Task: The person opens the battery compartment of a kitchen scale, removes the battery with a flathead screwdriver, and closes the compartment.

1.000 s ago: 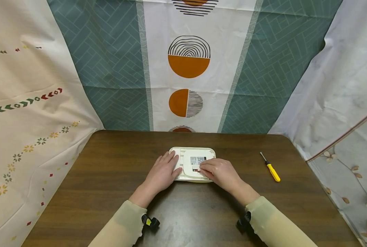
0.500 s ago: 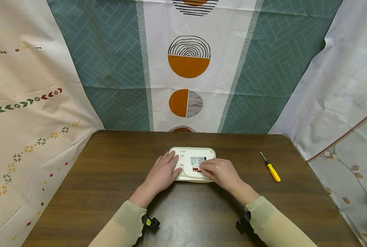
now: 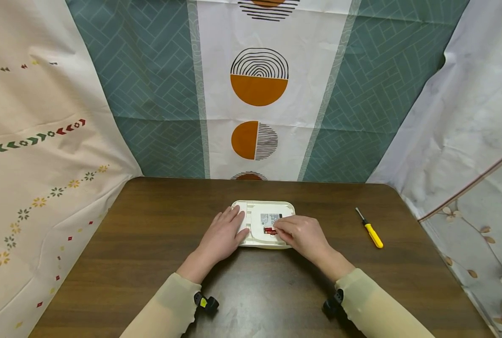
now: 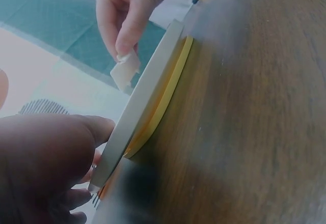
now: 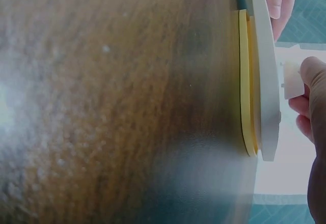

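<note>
A white, rounded rectangular device (image 3: 255,240) lies on the table with a grey printed label (image 3: 269,219) facing up and a yellow part (image 4: 170,94) underneath. Red batteries (image 3: 269,231) show in a small compartment below the label. My right hand (image 3: 305,236) pinches a small white battery cover (image 4: 125,71) between thumb and fingers, raised just off the device's face beside the compartment; the cover (image 5: 293,81) shows in both wrist views. My left hand (image 3: 222,234) rests on the device's left end, fingers extended over its face and thumb along the near side.
A screwdriver (image 3: 374,236) with a yellow handle lies on the brown wooden table (image 3: 149,263), right of the device. Patterned cloths (image 3: 162,94) hang behind the table and along both sides.
The battery cover has come up from the compartment in my right hand, so more of the red batteries shows. My left hand stays in place on the device.
</note>
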Tool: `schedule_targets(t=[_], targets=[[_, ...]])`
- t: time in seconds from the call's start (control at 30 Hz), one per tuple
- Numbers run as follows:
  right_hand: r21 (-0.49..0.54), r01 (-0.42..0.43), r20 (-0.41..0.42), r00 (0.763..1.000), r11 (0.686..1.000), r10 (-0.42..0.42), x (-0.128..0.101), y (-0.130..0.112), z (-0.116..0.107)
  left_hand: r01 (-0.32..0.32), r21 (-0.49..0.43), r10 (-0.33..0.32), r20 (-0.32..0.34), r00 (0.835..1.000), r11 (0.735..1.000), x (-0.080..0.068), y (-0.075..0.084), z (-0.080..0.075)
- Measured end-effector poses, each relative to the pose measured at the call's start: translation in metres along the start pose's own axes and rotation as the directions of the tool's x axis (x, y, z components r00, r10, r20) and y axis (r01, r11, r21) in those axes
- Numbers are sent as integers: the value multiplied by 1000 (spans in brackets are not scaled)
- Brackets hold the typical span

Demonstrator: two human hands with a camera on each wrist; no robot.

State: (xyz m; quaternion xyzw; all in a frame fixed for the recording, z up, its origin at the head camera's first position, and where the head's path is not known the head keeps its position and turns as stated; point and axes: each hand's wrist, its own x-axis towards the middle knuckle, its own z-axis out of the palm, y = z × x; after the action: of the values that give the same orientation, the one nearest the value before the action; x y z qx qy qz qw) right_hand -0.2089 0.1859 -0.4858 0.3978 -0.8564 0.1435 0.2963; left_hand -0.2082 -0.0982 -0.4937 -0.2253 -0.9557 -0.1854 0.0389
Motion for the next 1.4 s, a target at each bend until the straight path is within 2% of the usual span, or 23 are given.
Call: schedule_targets(t=[0.27,0.53,1.17,1.4], targets=[[-29,-8,-14,1000,1000,7,0,2,-4,-2,-5,2,1,1000,1000,1,-1,0],[-51,-7,-67,998,999,3,-3,16,-11,13,-4,-13,11,1000,1000,1,1,-3],[-135,-106,19,994,985,110,-19,51,-38,8,-8,-8,2,1000,1000,1,2,-3],[-167,-93,15,995,982,97,-28,68,-45,11,-2,-11,9,1000,1000,0,1,-1]])
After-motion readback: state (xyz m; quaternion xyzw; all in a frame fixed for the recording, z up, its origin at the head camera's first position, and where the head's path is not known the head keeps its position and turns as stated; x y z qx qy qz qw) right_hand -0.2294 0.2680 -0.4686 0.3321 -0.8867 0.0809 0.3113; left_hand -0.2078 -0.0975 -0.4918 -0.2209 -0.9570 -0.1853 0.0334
